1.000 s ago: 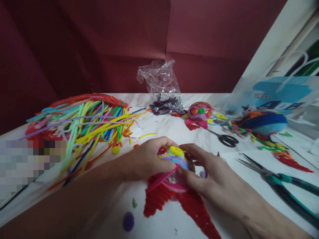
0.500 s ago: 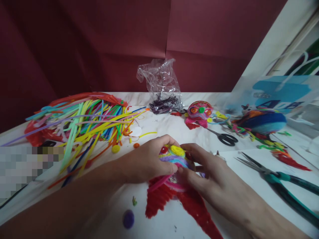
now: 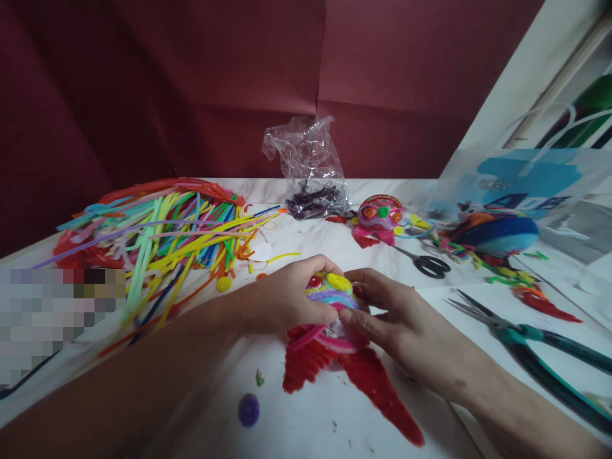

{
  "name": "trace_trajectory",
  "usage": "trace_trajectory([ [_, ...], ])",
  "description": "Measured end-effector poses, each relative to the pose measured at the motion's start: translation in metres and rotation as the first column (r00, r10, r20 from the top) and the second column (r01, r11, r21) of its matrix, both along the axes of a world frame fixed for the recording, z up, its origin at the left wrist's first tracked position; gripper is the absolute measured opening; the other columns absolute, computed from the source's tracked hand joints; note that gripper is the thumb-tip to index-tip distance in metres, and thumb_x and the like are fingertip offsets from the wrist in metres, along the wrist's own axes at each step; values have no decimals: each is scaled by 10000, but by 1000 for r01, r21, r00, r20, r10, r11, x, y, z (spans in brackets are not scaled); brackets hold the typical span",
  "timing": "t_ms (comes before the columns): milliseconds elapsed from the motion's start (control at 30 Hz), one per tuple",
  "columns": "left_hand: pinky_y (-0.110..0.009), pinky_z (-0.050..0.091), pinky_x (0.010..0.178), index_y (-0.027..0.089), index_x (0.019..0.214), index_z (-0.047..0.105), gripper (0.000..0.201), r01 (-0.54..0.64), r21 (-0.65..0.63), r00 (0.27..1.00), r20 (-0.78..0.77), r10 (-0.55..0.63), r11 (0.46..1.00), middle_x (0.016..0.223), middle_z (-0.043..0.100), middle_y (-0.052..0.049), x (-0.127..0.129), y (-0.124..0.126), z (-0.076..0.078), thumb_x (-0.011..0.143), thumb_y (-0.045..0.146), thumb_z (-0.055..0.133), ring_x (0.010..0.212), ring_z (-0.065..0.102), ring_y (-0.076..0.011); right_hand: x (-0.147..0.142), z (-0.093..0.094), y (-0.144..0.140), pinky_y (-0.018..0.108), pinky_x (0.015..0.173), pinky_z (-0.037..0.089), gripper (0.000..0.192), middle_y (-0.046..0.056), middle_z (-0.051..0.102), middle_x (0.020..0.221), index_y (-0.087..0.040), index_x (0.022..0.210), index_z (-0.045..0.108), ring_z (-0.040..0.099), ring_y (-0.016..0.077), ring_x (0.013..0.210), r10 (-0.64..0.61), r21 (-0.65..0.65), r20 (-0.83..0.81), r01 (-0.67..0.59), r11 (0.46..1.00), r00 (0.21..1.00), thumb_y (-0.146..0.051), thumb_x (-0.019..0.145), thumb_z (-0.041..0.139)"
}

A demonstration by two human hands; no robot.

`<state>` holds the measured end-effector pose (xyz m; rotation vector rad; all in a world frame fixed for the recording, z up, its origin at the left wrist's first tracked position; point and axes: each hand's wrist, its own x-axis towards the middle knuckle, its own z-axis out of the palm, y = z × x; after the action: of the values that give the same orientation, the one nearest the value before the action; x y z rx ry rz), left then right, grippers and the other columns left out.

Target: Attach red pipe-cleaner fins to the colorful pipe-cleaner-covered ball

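Note:
Low in the middle of the head view is a colourful pipe-cleaner craft fish (image 3: 335, 295), banded in purple, blue and pink, with a yellow coil and a red coil on top. Two red fuzzy tail-like pieces (image 3: 382, 395) spread from it towards me. My left hand (image 3: 306, 296) grips its left side, the thumb pressing on the pink band. My right hand (image 3: 385, 309) is closed round the right side, thumb close to the left thumb. A loose pink pipe cleaner (image 3: 306, 338) sticks out below the left thumb. The fingers behind the body are partly hidden.
A heap of pipe cleaners (image 3: 176, 236) lies left. Behind stand a clear plastic bag (image 3: 313, 169) and a similar finished-looking craft (image 3: 381, 213). Black scissors (image 3: 430, 264), green-handled pliers (image 3: 516, 331) and a blue ball-shaped craft (image 3: 502, 233) are right. A purple coil (image 3: 249, 410) lies in front.
The view has shifted slightly, and the red tail pieces appear a little higher. Both hands keep hold of the craft; the thumbs have moved only slightly.

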<state>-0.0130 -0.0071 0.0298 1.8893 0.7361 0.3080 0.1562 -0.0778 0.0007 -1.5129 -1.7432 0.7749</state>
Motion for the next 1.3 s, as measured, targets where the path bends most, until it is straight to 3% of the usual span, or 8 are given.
trace_trajectory([
  [167,-282,453,662,203,982,521,298,-55,-77,998,37,58,995,823,598,16,-1,5,-1,692,167,575,738,583,-170,1,5,7,344,743,484,288,54,629,914,-206,1092,489,608,223,868,65,-50,-147,-73,996,987,-382,866,515],
  [333,-300,439,784,173,990,539,350,-19,-166,991,126,41,986,918,585,-12,-10,20,0,648,117,588,902,575,-191,5,13,6,338,778,497,423,101,627,1039,-162,1138,451,606,238,943,53,-191,-372,-132,973,927,-432,830,556],
  [467,-305,428,828,160,1021,529,371,-29,-182,988,141,56,983,1005,576,-41,-11,25,-1,656,115,577,973,555,-195,7,3,1,356,876,453,320,85,588,1130,-191,1084,505,561,221,1014,131,-84,-332,-167,982,934,-390,846,584],
  [767,-290,455,757,181,1042,544,353,-42,-178,992,111,63,983,974,609,-19,-9,20,-4,691,152,570,877,592,-181,6,-11,-2,380,743,489,341,74,595,1032,-217,1100,496,552,260,985,18,-40,-88,-21,999,996,-352,798,576],
  [933,-282,457,738,186,1046,544,347,-34,-140,995,91,47,990,972,610,-22,-10,23,-3,701,179,580,873,585,-181,3,-10,-5,448,802,446,364,105,598,1004,-178,1133,470,561,262,914,-3,40,12,2,999,1000,-384,836,516],
  [1100,-301,450,773,174,1062,515,347,5,-159,994,107,13,987,958,611,-22,-12,25,-3,723,202,585,888,589,-190,-5,-12,-8,471,867,428,430,139,592,1089,-153,1194,463,556,279,991,-18,46,4,18,999,1000,-401,849,522],
  [1200,-323,434,842,174,1064,515,338,-17,-147,993,111,33,989,1032,609,-38,-12,25,-2,734,193,586,983,577,-209,8,-9,-8,390,883,465,534,113,569,1194,-183,1277,414,549,235,1064,20,45,-28,-19,999,999,-459,839,544],
  [1300,-332,434,854,179,1073,521,342,-43,-161,994,94,59,986,1088,610,-51,-11,23,-1,738,196,589,1009,577,-218,40,4,-14,344,874,491,588,121,528,1261,-176,1294,404,531,220,1114,-14,45,-15,15,999,1000,-510,827,530],
])
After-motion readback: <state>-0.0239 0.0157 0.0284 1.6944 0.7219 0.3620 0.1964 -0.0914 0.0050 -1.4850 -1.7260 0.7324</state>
